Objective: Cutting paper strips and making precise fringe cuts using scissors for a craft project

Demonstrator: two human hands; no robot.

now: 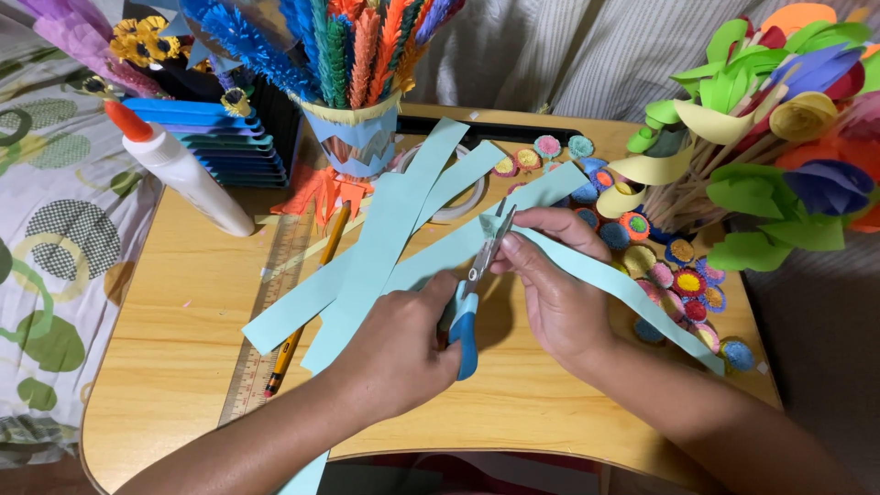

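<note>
Blue-handled scissors (469,293) half-hidden in clenched left hand (399,344); right hand (550,284) pinching paper strip (596,270).

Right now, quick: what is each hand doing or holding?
Left hand: closed on the blue-handled scissors, blades at the paper.
Right hand: fingers pinching the light blue paper strip.

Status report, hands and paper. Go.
Left hand shut on blue-handled scissors, blades at the strip. Right hand pinches light blue paper strip. Loose strips alongside on wooden table.
</note>
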